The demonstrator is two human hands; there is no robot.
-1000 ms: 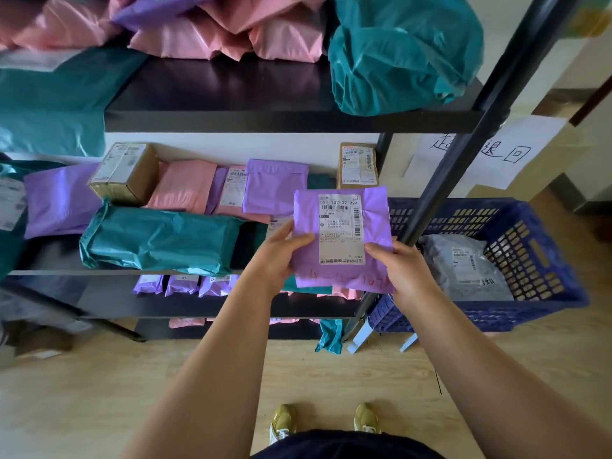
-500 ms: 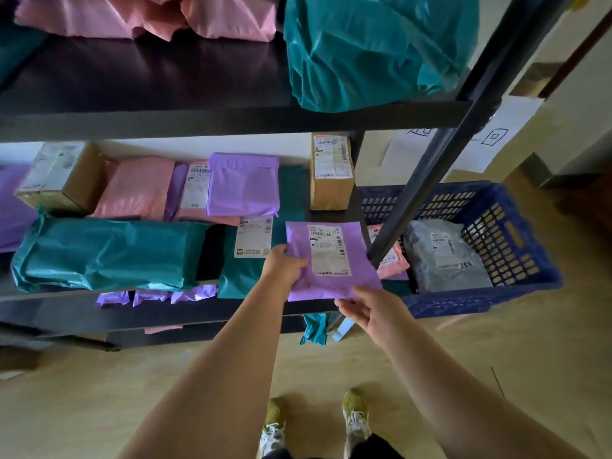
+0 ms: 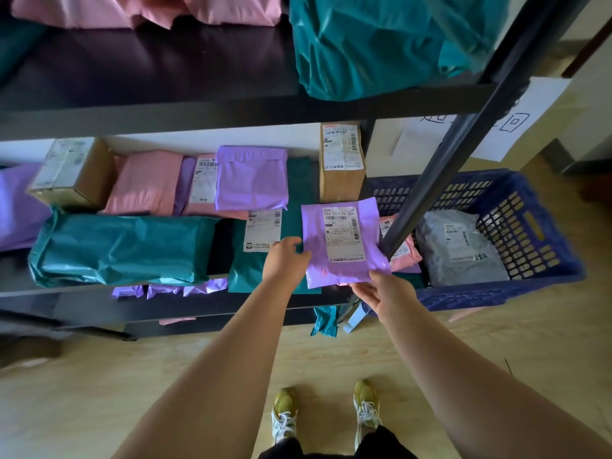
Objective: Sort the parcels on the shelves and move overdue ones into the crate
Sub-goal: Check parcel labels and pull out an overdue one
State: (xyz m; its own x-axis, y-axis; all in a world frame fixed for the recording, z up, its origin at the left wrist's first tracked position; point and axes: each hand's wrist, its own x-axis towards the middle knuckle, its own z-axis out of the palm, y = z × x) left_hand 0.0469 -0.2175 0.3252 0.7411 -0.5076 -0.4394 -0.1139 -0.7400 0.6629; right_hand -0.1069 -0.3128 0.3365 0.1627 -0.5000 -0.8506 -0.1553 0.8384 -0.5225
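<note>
Item in hand: purple parcel (image 3: 344, 241), flat mailer, white label facing up, centre of the frame. You hold it above the front edge of the middle shelf (image 3: 99, 288), just left of the slanting black post (image 3: 463, 144).

Left hand (image 3: 284, 260): fingers curled onto the parcel's left edge, gripping it.
Right hand (image 3: 381, 293): pinches the lower right corner, thumb on top, fingers beneath.

Crate (image 3: 536, 226): blue, slotted walls, right of the frame beyond the post. It contains a grey parcel (image 3: 460, 250) and a pink parcel (image 3: 402, 256), the latter partly hidden by the post and by your purple parcel.

Middle shelf, left to right: long teal parcel (image 3: 122, 250) at the front, labelled teal parcel (image 3: 261, 260) just beside your left hand, purple mailer (image 3: 251, 180) behind, upright cardboard box (image 3: 341, 164) at the back.

Upper shelf: large teal bag (image 3: 381, 44), top centre; pink parcels (image 3: 149, 8), upper left.
</note>
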